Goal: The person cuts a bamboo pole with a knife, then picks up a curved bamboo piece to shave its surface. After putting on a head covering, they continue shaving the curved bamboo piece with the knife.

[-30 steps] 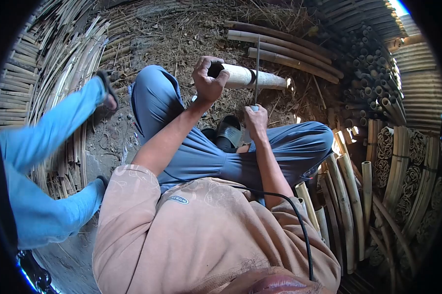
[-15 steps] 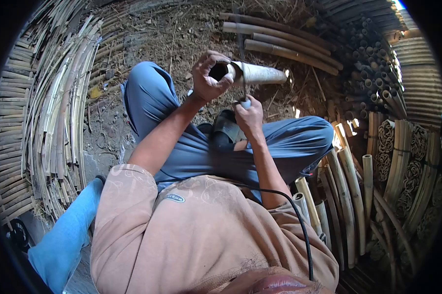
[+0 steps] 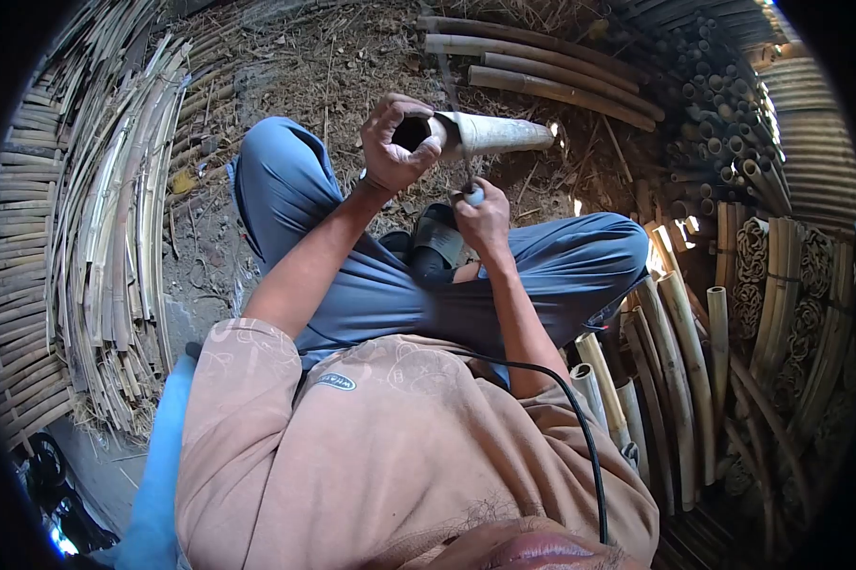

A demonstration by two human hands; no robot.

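Upper centre: left hand (image 3: 390, 163) pinches the bamboo tube (image 3: 508, 135), newly kinked — likely almost cut through — right hand (image 3: 485, 220) clasps the handle (image 3: 473, 196).

Floor: ahead of me I see bare brown earth (image 3: 205, 242), strewn with dry scraps and straw.
Left side: a slatted mat (image 3: 15, 237) lies at my far left, with a long heap of split strips (image 3: 114, 218) beside it.
Ahead: several bamboo poles (image 3: 551, 85) lie roughly side by side on the ground.
Far right wall: ribbed panelling (image 3: 812, 133) rises behind a dark stack of poles (image 3: 717, 123), their round ends towards me.
Near right: pale bamboo lengths (image 3: 677, 370) crowd close, beside tied bundles (image 3: 779, 285).
Light: small bright sun patches (image 3: 684, 230) break the shade.
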